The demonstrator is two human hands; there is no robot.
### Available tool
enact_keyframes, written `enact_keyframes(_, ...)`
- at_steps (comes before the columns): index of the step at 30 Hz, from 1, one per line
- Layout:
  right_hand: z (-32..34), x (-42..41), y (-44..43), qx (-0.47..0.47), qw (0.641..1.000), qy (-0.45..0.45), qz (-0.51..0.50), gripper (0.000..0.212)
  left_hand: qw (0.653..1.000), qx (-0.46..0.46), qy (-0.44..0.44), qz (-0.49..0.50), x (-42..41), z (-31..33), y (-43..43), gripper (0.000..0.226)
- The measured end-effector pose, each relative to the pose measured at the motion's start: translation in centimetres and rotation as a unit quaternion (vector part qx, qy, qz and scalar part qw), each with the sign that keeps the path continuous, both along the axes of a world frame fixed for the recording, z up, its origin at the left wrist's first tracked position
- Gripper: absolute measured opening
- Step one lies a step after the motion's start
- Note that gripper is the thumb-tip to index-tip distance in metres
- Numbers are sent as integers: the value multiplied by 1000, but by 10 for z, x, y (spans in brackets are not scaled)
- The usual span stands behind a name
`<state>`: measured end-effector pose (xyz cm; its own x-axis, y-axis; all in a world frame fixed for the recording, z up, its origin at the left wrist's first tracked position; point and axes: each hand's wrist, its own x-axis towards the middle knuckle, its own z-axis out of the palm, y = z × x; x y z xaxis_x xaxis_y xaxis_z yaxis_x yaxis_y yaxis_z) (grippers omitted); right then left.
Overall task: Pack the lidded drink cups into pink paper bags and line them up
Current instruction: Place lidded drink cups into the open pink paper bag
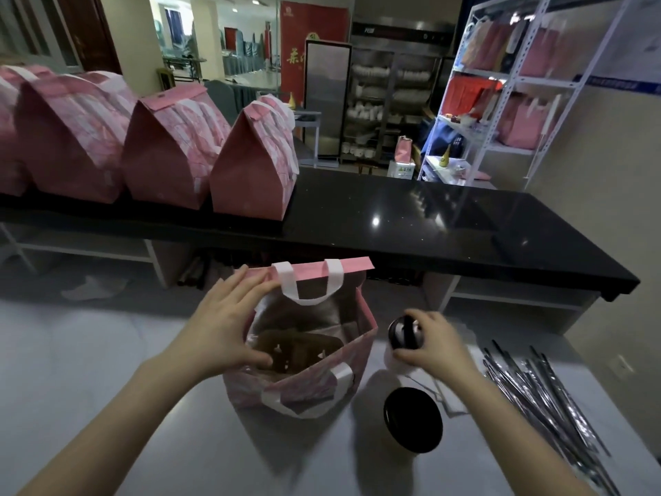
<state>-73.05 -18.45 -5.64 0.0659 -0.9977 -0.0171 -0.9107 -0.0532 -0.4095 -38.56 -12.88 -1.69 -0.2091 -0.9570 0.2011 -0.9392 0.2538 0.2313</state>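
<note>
An open pink paper bag [352,347] with white handles stands on the grey table, a brown cardboard cup holder visible inside it. My left hand [223,322] holds the bag's left rim, thumb inside the opening and fingers spread on the outside. To the right of the bag, my right hand [434,341] grips the black lid of a white drink cup [391,359] from above. A second cup with a black lid [413,418] stands closer to me. Several shut pink bags [252,173] stand in a row on the black counter behind.
The black counter [447,230] runs across behind the table, bare on its right half. A pile of wrapped straws [543,392] lies at the table's right, with white paper under the cups. White shelves [500,87] holding more pink bags stand at the back right.
</note>
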Motion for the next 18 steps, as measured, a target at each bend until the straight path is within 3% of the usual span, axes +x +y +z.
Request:
enact_keyframes(5,107,-14,15,-132,984,-90,73,78,1000,-8,-13,11,-5,0,17,122)
enact_keyframes(9,165,15,37,-111,971,-92,190,79,1000,-17,-10,7,-7,-4,21,119)
enact_keyframes(13,155,68,47,-65,950,-69,297,81,999,-34,-15,-7,-5,-9,23,106)
enact_keyframes(18,83,130,42,-31,938,-36,342,79,995,-65,75,-26,5,-12,28,95)
